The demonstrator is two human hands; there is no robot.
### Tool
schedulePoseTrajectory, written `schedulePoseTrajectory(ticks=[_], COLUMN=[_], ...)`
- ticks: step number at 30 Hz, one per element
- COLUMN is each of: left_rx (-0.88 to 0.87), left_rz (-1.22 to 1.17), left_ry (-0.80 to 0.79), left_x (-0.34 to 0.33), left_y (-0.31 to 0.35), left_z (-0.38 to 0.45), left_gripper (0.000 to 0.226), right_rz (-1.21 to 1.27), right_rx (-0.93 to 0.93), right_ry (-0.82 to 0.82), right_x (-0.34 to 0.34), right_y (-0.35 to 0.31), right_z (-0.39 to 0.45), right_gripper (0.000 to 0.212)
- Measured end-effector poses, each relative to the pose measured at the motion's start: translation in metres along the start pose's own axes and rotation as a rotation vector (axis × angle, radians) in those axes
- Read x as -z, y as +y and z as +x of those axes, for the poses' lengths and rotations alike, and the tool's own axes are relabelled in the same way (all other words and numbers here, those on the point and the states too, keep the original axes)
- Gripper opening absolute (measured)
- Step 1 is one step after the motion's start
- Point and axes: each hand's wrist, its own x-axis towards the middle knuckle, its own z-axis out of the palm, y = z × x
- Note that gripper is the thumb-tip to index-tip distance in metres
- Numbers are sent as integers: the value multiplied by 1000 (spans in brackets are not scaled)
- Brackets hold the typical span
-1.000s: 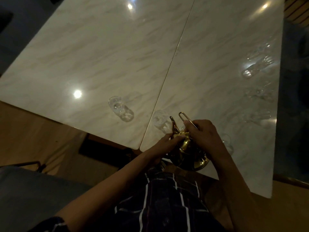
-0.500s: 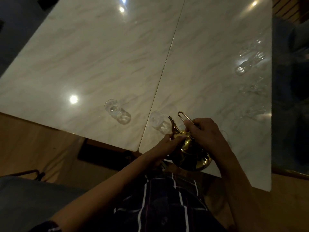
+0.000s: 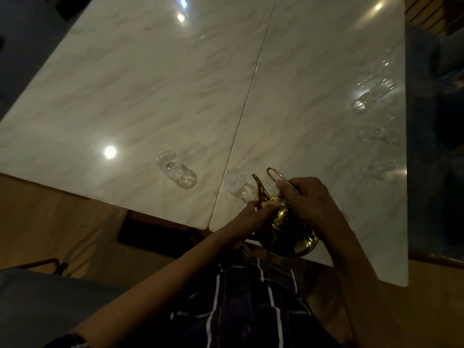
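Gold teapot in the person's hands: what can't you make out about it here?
Head view: the lid of the gold teapot, covered by the left hand and right hand.
Head view: its contents; the metal body hides them.
Head view: the glasses by the right edge of the table, too dim and blurred to count.

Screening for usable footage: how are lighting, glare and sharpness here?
Head view: dim overall; lamp glare spots on the marble table; gold teapot catches highlights; near glass readable, right-edge glasses smeared and faint.
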Motion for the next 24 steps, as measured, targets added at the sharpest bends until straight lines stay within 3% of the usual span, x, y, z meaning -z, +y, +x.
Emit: schedulePoseTrajectory(ticks=[2,9,15,24], left_rx=[-9,-13,8,9], left_rz=[6,33,32,8], left_ry=[2,21,19,18], left_x=[1,0,0,-1], left_y=[0,-2,-3,-10], left_z=[1,3,3,10], left_gripper=[52,96,93,108], right_rz=[1,-4,5,0], right_rx=[-3,8,2,-18], right_ry=[-3,7,6,5], right_x=[0,1,2,3], right_y=[-1,1,2,-1], right_z=[0,-1,-2,-4], right_gripper=[43,46,44,42])
